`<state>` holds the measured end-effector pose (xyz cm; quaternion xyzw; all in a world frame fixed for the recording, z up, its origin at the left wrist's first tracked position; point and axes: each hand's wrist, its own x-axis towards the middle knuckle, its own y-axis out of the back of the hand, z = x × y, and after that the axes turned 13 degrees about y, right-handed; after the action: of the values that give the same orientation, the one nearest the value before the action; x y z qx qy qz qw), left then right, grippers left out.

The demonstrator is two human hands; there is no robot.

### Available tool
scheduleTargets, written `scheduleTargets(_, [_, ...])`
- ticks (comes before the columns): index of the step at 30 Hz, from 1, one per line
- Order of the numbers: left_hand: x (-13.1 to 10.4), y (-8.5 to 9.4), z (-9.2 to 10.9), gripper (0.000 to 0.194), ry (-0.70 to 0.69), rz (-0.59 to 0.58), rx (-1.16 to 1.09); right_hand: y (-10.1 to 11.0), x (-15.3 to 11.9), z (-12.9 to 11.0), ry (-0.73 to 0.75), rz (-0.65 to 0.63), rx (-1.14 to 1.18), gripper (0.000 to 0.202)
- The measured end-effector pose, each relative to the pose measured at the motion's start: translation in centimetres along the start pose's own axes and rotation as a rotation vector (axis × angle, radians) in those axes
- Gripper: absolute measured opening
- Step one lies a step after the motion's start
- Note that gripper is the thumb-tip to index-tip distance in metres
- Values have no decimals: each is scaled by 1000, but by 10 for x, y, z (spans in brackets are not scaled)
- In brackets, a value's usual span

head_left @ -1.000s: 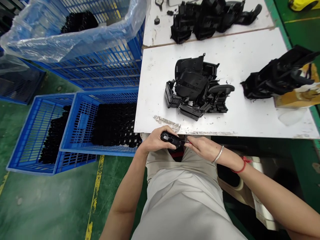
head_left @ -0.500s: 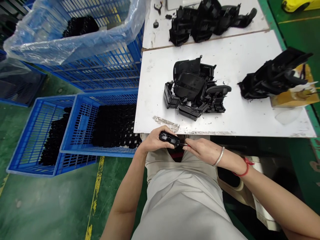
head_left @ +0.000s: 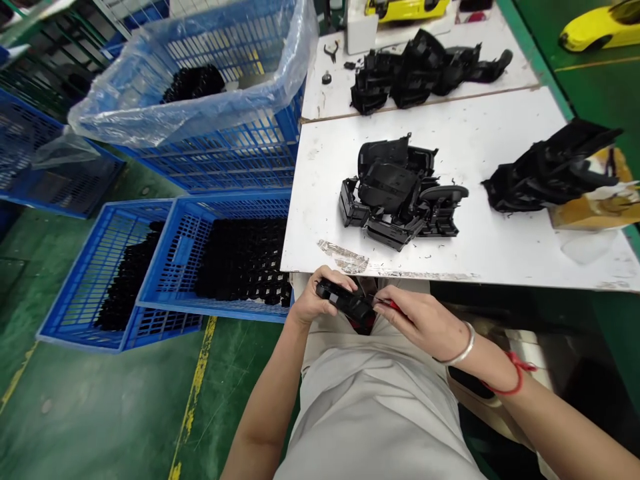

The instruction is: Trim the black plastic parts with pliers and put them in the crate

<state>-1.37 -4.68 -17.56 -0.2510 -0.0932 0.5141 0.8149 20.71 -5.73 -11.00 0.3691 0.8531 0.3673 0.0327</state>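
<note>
A small black moulded plastic part [head_left: 345, 303], elongated and glossy, is held above the lap just below the white surface [head_left: 480, 240] edge, left hand [head_left: 320, 303] fingers wrapped around it, right hand [head_left: 425, 320] fingers pinching a thin red-handled tool [head_left: 393, 305] against its end.

The small part [head_left: 345, 303] in the left hand [head_left: 313, 303] is black; the tool [head_left: 393, 305] in the right hand [head_left: 425, 320] looks red-handled. Black parts [head_left: 400, 190] lie on the white surface [head_left: 500, 247]; at nine o'clock, blue slatted crates [head_left: 165, 267] stand on green floor [head_left: 100, 413].
</note>
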Motion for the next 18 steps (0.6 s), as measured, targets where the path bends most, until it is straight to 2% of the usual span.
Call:
scheduleTargets(4, [-5, -9, -8, 54, -12, -4, -152, 4, 8, -15, 30, 105, 147, 14])
scheduleTargets(9, [-9, -20, -16, 53, -17, -48, -302, 2, 13, -26, 66, 148, 186, 13])
scheduleTargets(15, [-11, -25, -31, 61, 57, 40, -355, -3, 13, -32, 91, 159, 253, 20])
scheduleTargets(18, [-12, -26, -27, 67, 131, 93, -285, 0, 10, -31, 50, 150, 267, 22])
